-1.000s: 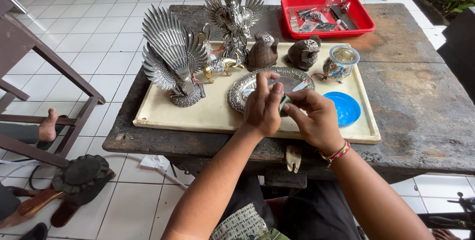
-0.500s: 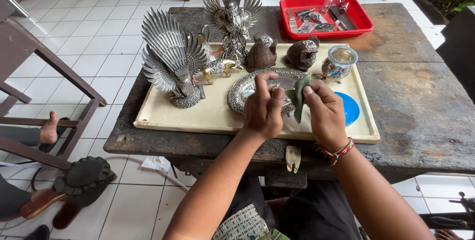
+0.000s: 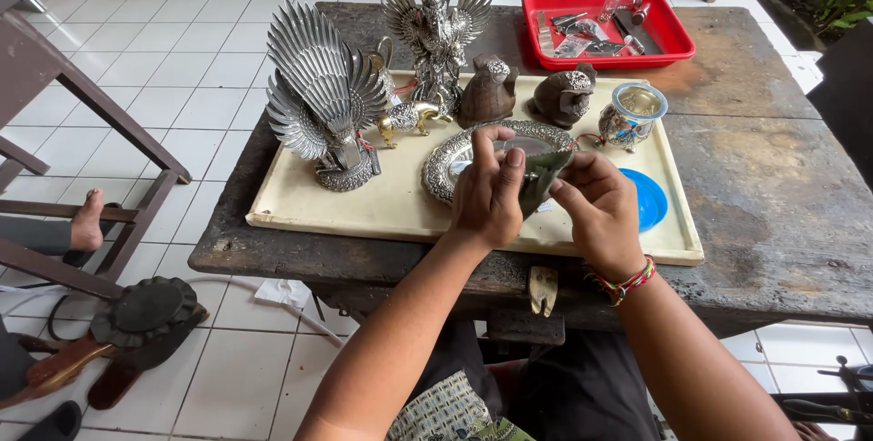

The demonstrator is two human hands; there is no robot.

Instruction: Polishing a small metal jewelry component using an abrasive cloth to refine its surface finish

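Note:
My left hand and my right hand meet over the front of a cream tray, both pinching a small greyish-green piece held between them. Directly behind the hands lies an oval embossed silver dish. A blue round lid lies flat to the right of my right hand. My right wrist wears a red beaded bracelet.
On the tray stand a silver fan-tailed bird, a winged silver figure, a small gold animal, two dark rounded figures and a blue-rimmed silver cup. A red tool tray sits behind. Someone's bare foot rests at left.
My hands have stayed over the silver dish while the fingers reworked their grip. The greyish-green piece was turned upright, then brought back between both hands.

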